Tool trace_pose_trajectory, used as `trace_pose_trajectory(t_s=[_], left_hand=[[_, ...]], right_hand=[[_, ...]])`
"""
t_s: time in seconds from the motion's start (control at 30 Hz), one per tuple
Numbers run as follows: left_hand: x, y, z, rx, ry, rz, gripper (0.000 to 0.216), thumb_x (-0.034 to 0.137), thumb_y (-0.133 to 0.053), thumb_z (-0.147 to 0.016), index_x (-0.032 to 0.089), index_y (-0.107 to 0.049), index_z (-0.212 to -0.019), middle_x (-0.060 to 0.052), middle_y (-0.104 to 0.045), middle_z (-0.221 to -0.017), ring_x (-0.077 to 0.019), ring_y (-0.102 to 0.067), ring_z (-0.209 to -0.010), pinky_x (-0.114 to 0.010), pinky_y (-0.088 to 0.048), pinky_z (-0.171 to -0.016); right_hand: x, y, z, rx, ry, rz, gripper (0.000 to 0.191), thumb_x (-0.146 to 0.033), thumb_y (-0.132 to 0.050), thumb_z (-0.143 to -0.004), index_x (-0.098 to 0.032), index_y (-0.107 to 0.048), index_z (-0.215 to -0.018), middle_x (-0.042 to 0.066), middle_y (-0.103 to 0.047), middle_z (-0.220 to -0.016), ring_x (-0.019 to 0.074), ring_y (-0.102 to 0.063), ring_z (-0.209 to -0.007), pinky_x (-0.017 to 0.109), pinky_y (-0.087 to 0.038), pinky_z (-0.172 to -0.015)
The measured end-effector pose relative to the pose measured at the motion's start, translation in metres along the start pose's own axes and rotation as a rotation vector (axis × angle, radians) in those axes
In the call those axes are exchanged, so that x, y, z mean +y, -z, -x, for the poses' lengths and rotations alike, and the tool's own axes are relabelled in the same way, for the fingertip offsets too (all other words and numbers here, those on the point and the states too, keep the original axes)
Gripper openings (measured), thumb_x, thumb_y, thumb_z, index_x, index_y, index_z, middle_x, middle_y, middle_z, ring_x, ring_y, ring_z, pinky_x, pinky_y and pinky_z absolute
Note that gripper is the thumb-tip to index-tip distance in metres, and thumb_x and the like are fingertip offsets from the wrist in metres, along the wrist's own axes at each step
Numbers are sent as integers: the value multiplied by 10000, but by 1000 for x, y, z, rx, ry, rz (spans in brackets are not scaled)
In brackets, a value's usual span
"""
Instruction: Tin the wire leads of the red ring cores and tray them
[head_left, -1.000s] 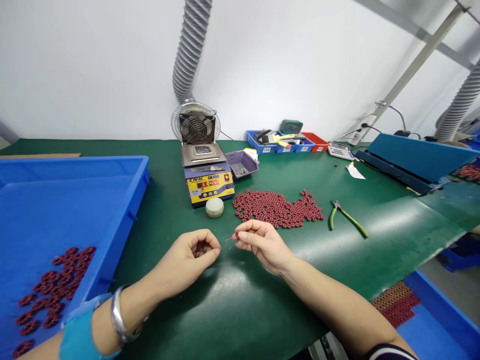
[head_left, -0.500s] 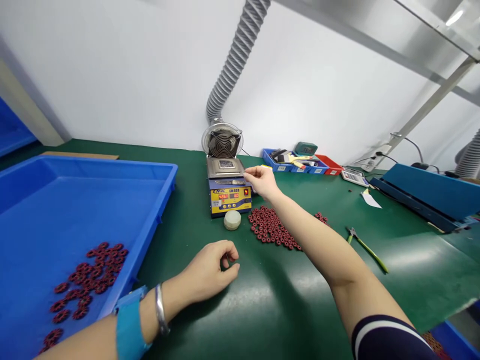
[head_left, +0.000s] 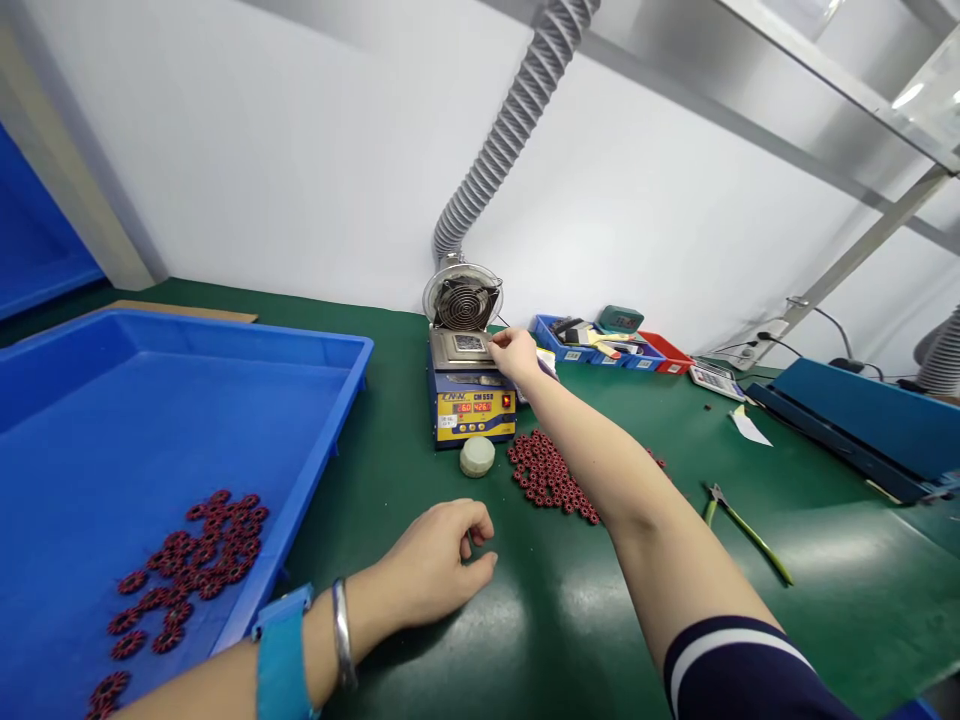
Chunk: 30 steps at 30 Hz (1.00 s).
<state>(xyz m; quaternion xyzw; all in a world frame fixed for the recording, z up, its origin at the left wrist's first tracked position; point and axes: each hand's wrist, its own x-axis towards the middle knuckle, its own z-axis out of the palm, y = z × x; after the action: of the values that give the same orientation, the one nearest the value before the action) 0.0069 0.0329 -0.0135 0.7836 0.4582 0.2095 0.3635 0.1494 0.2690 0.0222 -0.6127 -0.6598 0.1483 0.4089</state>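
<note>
My right hand (head_left: 515,355) reaches to the right edge of a solder pot (head_left: 472,410) with a yellow front panel and lit red digits. Its thumb and fingers are pinched together over the metal top; what is between them is too small to make out. Just above the green table, my left hand (head_left: 442,562) rests half curled, thumb apart from the fingers, with nothing visible in it. A round pale block (head_left: 477,457) sits in front of the pot. Right of it lies a pile of small dark red rings (head_left: 551,475), partly behind my right forearm.
A large blue tray (head_left: 352,375) on the left holds several red wound ring parts (head_left: 202,548). Behind the pot stand a round fan (head_left: 463,302) and a grey hose (head_left: 517,110). Small bins (head_left: 577,354), green-handled cutters (head_left: 754,535) and a teal machine (head_left: 870,425) are to the right.
The view has shifted slightly, so the bench appears a little further right and lower. My right hand has moved back and left over the pot's metal top. My left hand keeps its pose.
</note>
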Motion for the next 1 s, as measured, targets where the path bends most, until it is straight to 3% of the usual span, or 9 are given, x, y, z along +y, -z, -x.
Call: trace_pose_trajectory(t_s=[0.3,0.53,0.63,0.77,0.87,1.0], left_hand=[[-1,0,2,-12,4,-9,93,238,-538,-690,186,-558,-764,-23,-601,-770,-164,-528,-654,-277,-405,-610],[-2,1,1,-5,7,6,98,248,-544,-694,187,-557,-770,-14,-597,-768,-154,-528,-646,-268,-402,-596],[-3,0,-1,2,9,28,102,251,-553,-690,185,-564,-768,-9,-594,-754,-150,-523,-631,-268,-398,-582],[-1,-1,-2,17,15,79,95,238,-556,-690,180,-565,-765,-3,-582,-732,-145,-519,-627,-266,-403,-577],[3,1,-2,43,42,142,130,255,-540,-729,169,-555,-824,-7,-569,-739,-138,-515,-632,-261,-413,-576],[8,6,-3,142,107,473,289,304,-629,-712,144,-531,-932,-3,-548,-767,-117,-497,-627,-259,-427,-599]], right_hand=[[-5,-2,-1,6,-59,-16,39,-183,-634,-687,-174,-642,-725,71,-681,-820,207,-625,-838,340,-462,-835],[-14,16,10,11,-116,-271,55,-198,-645,-673,-149,-626,-689,43,-656,-731,167,-606,-740,308,-470,-763],[-18,32,33,-45,-138,-458,142,-264,-668,-677,-136,-629,-725,17,-636,-669,115,-567,-612,258,-470,-639],[-22,51,71,-150,-174,-672,290,-362,-753,-584,-139,-639,-730,1,-626,-633,80,-523,-539,222,-439,-544],[-25,62,100,-207,-206,-777,352,-398,-784,-520,-146,-644,-722,3,-642,-659,71,-534,-538,218,-451,-545],[-24,68,149,-300,-289,-940,346,-352,-806,-515,-157,-640,-748,4,-666,-720,102,-618,-643,251,-506,-648]])
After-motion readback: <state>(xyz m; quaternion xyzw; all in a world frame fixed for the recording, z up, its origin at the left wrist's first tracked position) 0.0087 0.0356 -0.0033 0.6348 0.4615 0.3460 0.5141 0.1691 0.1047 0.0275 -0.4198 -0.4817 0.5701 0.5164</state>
